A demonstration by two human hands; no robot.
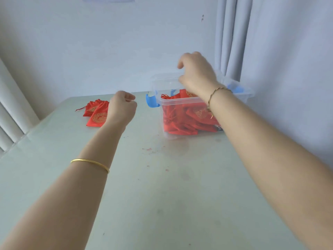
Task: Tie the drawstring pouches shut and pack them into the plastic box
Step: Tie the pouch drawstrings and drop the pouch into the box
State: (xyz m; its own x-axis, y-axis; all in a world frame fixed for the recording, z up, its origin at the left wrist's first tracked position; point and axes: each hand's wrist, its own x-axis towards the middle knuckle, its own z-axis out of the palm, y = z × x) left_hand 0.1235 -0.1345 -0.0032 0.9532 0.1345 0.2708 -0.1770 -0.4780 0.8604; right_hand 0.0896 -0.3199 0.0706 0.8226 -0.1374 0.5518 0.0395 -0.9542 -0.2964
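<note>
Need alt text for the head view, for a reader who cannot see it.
Right hand hovers empty over an open clear plastic box full of red pouches. Left hand, loosely curled, is beside two loose pouches on the table.

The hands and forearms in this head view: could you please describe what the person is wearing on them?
Both forearms are bare, with no sleeves or gloves in view. The left hand has a thin, plain gold bangle further down its forearm. The right hand has a slim, twisted gold-brown cord bracelet at the wrist. No rings or watch are visible.
</note>
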